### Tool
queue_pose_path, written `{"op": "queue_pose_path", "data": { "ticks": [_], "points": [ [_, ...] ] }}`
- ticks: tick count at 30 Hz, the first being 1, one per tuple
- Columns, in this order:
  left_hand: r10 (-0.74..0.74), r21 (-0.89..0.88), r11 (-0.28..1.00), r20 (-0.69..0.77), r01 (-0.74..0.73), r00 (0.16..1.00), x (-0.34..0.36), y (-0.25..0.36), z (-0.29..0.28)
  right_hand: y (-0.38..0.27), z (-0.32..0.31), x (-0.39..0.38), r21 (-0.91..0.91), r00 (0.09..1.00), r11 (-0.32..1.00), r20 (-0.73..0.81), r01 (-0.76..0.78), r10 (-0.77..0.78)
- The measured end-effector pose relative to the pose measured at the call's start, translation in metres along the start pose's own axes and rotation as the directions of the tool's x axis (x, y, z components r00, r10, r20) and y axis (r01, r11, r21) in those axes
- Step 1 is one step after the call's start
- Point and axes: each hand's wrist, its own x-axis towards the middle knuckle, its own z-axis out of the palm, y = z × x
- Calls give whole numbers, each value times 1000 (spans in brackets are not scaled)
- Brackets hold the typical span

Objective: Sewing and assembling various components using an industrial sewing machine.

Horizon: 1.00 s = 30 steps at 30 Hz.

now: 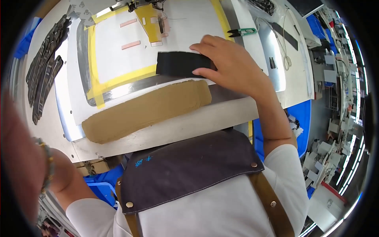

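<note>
My right hand point(227, 63) has its thumb and fingers curved around the right end of a black strip of material point(175, 64). The strip lies at the front edge of the yellow-taped white work plate point(114, 59). In front of it rests a long tan padded piece point(146, 112) with rounded left end. Beyond the strip, a yellow metal arm point(150, 23) under the machine head reaches onto the plate. My left hand point(17, 158) is raised very close at the left rim, blurred, a beaded bracelet point(49, 164) at its wrist; its fingers cannot be made out.
A pile of dark strips point(45, 67) lies on the table at the left. Green-handled thread snips point(242, 32) sit right of the plate. Small pink pads point(130, 45) are on the white surface. A blue bin point(302, 118) stands below the table's right side.
</note>
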Motion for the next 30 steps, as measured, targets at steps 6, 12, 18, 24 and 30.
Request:
{"op": "queue_pose_path", "data": {
  "ticks": [6,12,18,24,30],
  "points": [
    [-338,86,941,178,328,924,-29,-32,30,19,6,-3,270,984,956,165,-114,70],
    [-500,388,847,349,364,792,-67,-61,78,64,-40,-36,175,974,984,228,-37,-4],
    [-347,465,873,384,145,856,-79,-80,102,92,-80,-54,-218,935,966,291,-142,203],
    [-246,380,921,394,87,886,-82,-88,110,57,-57,-39,-212,996,976,54,-52,65],
    [-84,399,913,392,-88,916,-85,-91,112,-22,10,-14,280,980,942,27,183,-198]
  ]
}}
